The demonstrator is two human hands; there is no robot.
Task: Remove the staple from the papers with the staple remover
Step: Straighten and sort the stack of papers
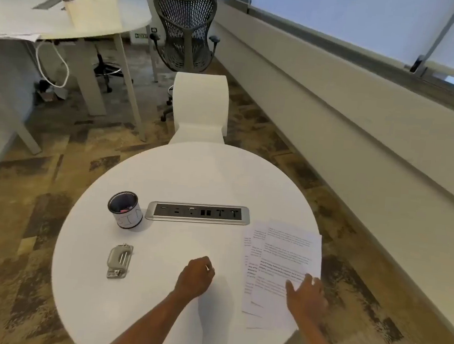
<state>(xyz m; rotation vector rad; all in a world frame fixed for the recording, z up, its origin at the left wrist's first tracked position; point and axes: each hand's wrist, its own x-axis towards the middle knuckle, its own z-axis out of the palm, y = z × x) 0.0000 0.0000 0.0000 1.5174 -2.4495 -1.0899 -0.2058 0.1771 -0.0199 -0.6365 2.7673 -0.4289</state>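
Several printed papers (281,261) lie fanned out on the right side of the round white table (192,174). My right hand (307,295) rests flat on their lower part, fingers spread. My left hand (196,276) sits in the middle of the table, left of the papers, with its fingers curled shut. A tiny thin metal sliver, seemingly the staple (207,267), pokes out between its fingertips. The grey metal staple remover (119,261) lies by itself on the table's left side, well apart from both hands.
A black-and-white cup (125,210) holding small items stands at the left rear. A silver power-socket strip (197,213) is set into the tabletop. A white chair (200,106) stands beyond the table, with desks and mesh office chairs behind it.
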